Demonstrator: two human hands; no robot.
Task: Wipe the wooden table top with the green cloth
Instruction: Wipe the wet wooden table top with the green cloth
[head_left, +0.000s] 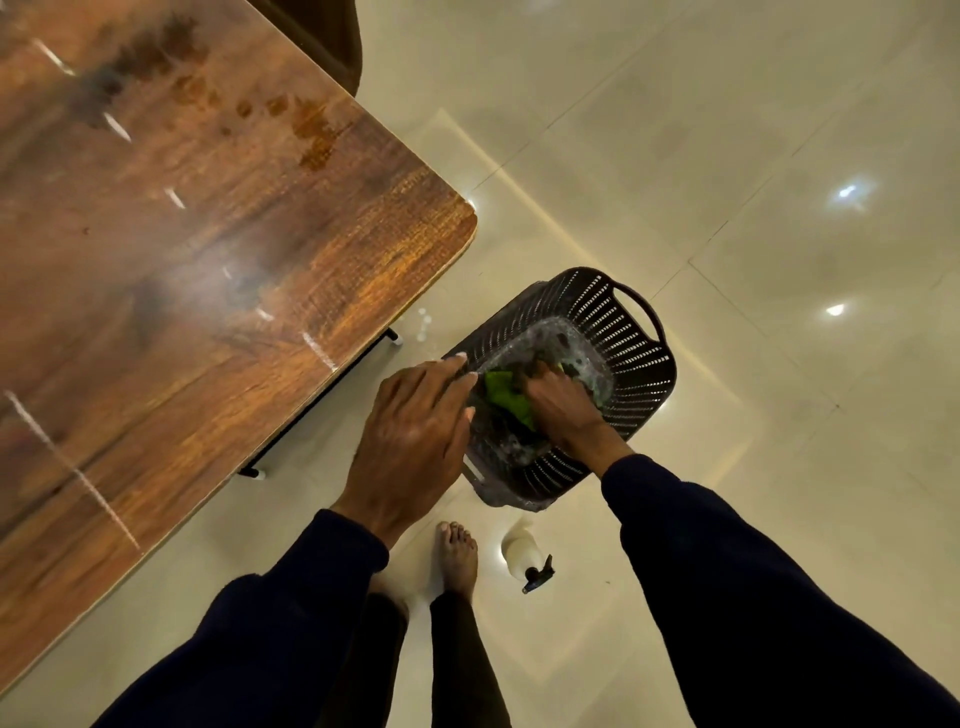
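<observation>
"Gripping what, the right hand (563, 402)?"

"It is curling its fingers round the cloth (506, 397), down inside the basket (639, 364), by its near-left wall. The left hand (415, 441) is lying at the near-left rim, fingers straight and together; whether it is touching, I cannot tell."

"So the wiping is not starting yet?"

"No, I am judging this as fetching. Next the cloth is needing lifting clear of the rim and carrying to the table (208, 234), where stains (311, 130) are showing along the far edge."

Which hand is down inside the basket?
The right hand, gripping the green cloth; the left hand only rests on the basket rim.
</observation>
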